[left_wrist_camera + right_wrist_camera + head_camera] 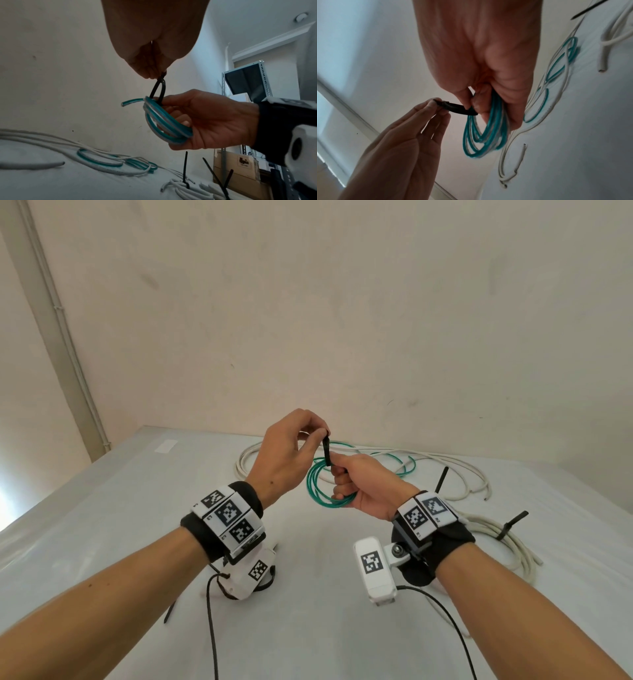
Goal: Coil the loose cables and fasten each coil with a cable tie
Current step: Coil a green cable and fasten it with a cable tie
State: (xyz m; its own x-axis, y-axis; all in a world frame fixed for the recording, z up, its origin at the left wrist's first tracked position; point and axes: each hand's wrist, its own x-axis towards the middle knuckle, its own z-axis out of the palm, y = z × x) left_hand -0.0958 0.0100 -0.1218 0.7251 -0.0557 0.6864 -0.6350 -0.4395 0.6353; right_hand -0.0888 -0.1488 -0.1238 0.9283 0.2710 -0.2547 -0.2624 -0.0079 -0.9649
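While right hand (363, 486) grips green cable coil (320, 489) | left hand (287, 453) pinches black cable tie (327, 451) | left-wrist view alone shows cardboard box (240, 166), label unreadable.

the head view is evenly lit and sharp, with a blown-out glare patch at its left edge on the tabletop (102, 508) and wide-angle bending of the wall lines. both wrist views are dimmer and soft; the left hand (150, 44) is shadowed and blurred close to the lens, and edges smear.
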